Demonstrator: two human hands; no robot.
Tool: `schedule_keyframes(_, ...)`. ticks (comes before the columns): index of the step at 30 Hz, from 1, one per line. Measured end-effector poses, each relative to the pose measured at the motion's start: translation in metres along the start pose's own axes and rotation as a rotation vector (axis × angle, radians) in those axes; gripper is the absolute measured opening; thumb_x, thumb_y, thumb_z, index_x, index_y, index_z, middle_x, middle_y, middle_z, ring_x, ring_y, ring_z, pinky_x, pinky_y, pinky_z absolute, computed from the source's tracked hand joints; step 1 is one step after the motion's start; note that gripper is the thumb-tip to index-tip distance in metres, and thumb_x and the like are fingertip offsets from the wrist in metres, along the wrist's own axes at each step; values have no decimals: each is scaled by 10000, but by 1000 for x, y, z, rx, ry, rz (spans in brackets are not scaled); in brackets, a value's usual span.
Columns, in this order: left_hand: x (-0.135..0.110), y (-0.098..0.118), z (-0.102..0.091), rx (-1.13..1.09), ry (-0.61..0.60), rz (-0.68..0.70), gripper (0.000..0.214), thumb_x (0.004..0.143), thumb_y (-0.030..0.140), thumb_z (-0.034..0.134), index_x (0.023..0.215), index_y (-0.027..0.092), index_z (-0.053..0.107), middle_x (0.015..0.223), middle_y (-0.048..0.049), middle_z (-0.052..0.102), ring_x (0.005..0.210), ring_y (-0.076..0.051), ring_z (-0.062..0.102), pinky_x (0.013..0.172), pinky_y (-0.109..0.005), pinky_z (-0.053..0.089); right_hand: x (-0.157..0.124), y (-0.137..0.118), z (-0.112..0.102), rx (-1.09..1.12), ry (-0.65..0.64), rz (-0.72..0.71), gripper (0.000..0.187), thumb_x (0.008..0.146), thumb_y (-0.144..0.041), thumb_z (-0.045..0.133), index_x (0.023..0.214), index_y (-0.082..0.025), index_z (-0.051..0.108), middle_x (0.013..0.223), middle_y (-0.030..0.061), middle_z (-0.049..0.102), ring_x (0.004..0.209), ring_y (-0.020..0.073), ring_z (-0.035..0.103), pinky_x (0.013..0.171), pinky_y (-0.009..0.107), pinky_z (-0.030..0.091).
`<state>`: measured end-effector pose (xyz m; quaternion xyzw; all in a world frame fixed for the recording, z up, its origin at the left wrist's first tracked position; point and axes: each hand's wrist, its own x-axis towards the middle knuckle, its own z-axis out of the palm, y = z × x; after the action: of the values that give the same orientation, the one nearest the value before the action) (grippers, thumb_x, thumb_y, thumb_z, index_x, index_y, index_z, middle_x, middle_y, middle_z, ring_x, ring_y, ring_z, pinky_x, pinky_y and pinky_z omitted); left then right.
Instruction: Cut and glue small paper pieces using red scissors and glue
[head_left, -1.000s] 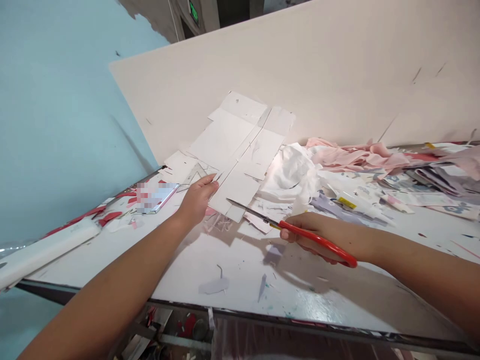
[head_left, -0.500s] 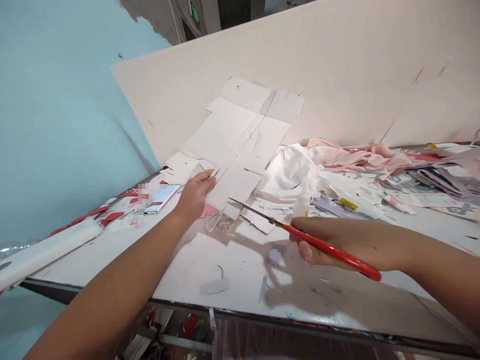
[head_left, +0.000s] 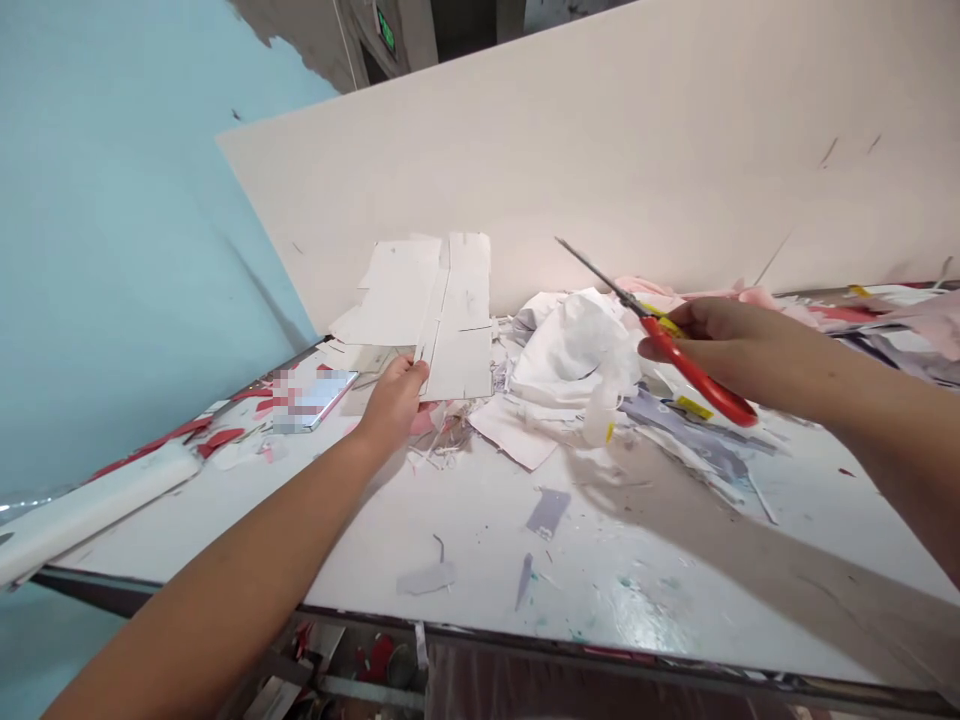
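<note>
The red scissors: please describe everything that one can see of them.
The scissors have a long red handle, plastic by its look, and thin dark metal blades lying together, seemingly closed. The right hand grips the handle. They hang in the air above the table, over a crumpled white heap, tips pointing up and left toward the pale board. Only that hand touches them; the white card held by the left hand is well apart.
</note>
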<state>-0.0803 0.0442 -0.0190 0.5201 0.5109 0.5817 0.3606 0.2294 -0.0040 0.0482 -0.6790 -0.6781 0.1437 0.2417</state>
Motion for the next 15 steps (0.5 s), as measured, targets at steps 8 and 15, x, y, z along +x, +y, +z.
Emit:
schedule_keyframes(8,-7,2,11,-184,-106,-101,213,740,271,559,916,185,474,896,-36,623,754,-132,605,662,-281,488,30,39,27,-414,-15,-10,388,780,-524,357,680,-162,455,682,149,565,592,186,515,519,303,307)
schedule_keyframes(15,-19,15,15,-204,-189,-119,233,727,303,607,883,185,482,851,-25,634,679,-120,601,584,-243,477,14,13,17,-268,410,-101,271,792,-354,409,957,-161,503,970,139,594,870,235,537,616,298,359)
